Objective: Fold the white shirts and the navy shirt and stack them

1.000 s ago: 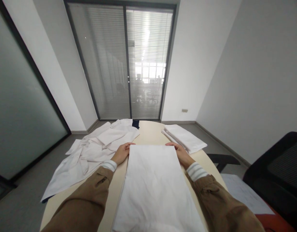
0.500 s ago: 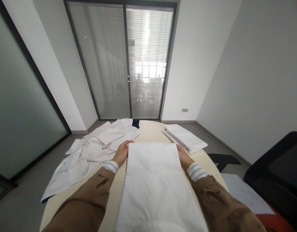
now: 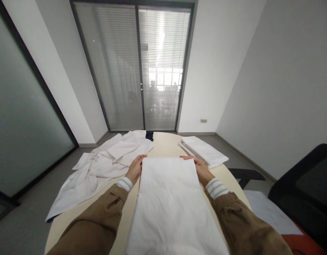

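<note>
A white garment point(image 3: 171, 202), folded into a long strip, lies flat in front of me and runs off the bottom of the head view. My left hand point(image 3: 135, 168) is closed at its far left corner, fingertips by the edge. At the far right corner, my right hand point(image 3: 202, 169) grips the fabric, with its fingers reaching along the far edge. Part of the fingers of both hands is hidden by the cloth. Left of my left hand spreads a loose heap of white garments point(image 3: 107, 164). Beyond my right hand sits a folded white garment point(image 3: 203, 150).
Everything lies on a pale round table point(image 3: 164, 141). A dark item point(image 3: 149, 136) pokes out at the heap's far end. To the right stand a black chair point(image 3: 309, 191) and papers point(image 3: 269, 210) over something red. Glass doors with blinds point(image 3: 126, 71) are behind the table.
My right hand's fingers have come out over the garment's far edge, pointing left. My left hand has shifted very slightly right. The garment's far left corner has moved a little inward.
</note>
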The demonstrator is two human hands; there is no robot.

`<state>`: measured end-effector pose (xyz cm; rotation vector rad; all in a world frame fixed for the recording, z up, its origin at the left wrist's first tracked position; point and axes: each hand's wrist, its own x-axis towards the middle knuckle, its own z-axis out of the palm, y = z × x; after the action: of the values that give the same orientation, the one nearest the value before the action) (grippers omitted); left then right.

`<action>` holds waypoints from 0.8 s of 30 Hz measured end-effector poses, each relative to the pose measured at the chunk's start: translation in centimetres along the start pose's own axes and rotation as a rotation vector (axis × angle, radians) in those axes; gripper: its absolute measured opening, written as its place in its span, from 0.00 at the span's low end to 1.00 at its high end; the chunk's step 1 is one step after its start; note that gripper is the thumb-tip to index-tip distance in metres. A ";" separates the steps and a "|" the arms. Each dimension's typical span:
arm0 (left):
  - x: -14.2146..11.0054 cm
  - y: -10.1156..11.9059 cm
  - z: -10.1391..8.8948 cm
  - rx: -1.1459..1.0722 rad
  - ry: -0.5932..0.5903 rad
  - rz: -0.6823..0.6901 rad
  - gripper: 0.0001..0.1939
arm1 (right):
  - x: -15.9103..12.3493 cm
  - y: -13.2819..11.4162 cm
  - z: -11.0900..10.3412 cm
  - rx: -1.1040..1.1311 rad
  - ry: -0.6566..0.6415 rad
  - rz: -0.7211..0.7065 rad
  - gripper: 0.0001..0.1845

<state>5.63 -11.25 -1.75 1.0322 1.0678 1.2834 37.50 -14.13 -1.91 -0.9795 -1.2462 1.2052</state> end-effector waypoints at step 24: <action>-0.6 -0.2 0.0 -0.077 -0.012 -0.044 0.18 | 0.6 1.3 -0.3 -0.206 0.135 0.096 0.25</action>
<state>5.71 -11.82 -1.96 0.9523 1.0188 1.2711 37.59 -13.33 -3.11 -1.2635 -1.2444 1.0786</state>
